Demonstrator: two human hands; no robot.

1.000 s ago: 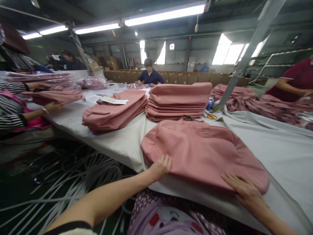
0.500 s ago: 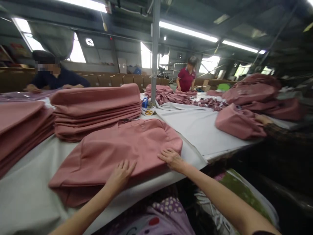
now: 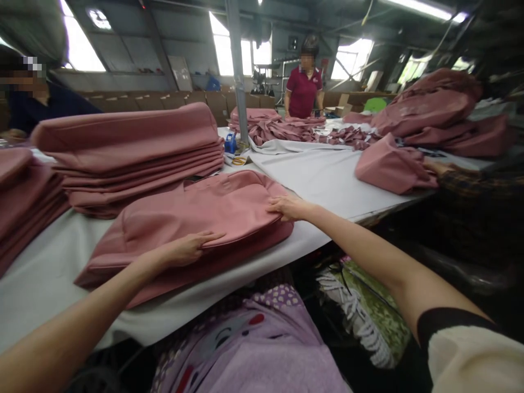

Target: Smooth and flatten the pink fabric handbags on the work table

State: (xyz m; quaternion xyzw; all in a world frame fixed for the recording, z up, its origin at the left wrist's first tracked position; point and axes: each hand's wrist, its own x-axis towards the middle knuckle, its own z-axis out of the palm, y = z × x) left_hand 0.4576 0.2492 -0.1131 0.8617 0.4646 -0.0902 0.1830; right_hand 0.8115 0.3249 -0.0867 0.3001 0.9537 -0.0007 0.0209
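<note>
A pink leather-like cover [image 3: 164, 210] lies on the white-covered table in front of me, its seamed front edge facing me. My left hand [image 3: 190, 246] is at the middle of that edge, fingers closed on the material, thumb hidden. Farther right, my right hand [image 3: 289, 208] grips the cover near its right end, with the fingers bent over the seam. Just behind the cover rises a stack of folded pink covers [image 3: 135, 147].
Another pink pile [image 3: 24, 202] sits at the far left. A post [image 3: 237, 71], a blue tape dispenser [image 3: 230, 143] and yellow-handled scissors [image 3: 238, 161] are beyond. Two people stand across the table; a co-worker's hand [image 3: 436, 168] touches a pink piece [image 3: 395, 166] at right.
Both hands, earlier flat on the cover with fingers spread, now hold its front edge. The seam there is lifted and shows more of the side. The view has tilted down.
</note>
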